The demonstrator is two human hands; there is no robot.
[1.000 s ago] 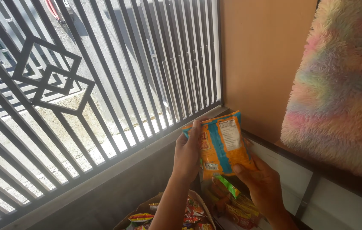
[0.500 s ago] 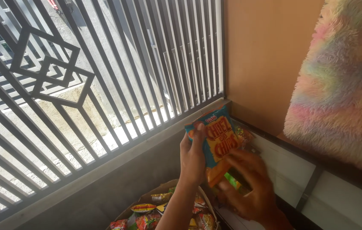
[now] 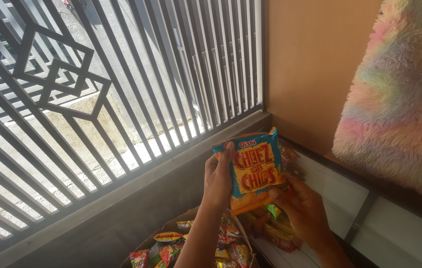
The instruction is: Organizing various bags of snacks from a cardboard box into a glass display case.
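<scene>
You hold a blue-and-orange chip packet (image 3: 253,171) up in front of you with both hands, its printed face turned toward the camera and its top edge tilted slightly to the right. Your left hand (image 3: 219,177) grips the packet's left edge — thumb over the front near the top corner, the other fingers folded behind it. Your right hand (image 3: 304,207) closes on the lower right corner, thumb pressed on the front and the fingers curled underneath, so both hands are shut on the same packet. It hangs in the air above a cardboard box (image 3: 183,229) filled with small bright snack packets (image 3: 167,248) (red, yellow and green wrappers), and more snack packets (image 3: 276,231) lie in a heap just behind your right hand, against a white tiled ledge (image 3: 345,198). Beyond the packet stands a grey metal window grille (image 3: 121,89) with slanted bars and a diamond pattern — daylight comes through it. To the right is an orange wall (image 3: 315,64), and a shaggy pastel rainbow rug (image 3: 399,104) hangs in front of it.
</scene>
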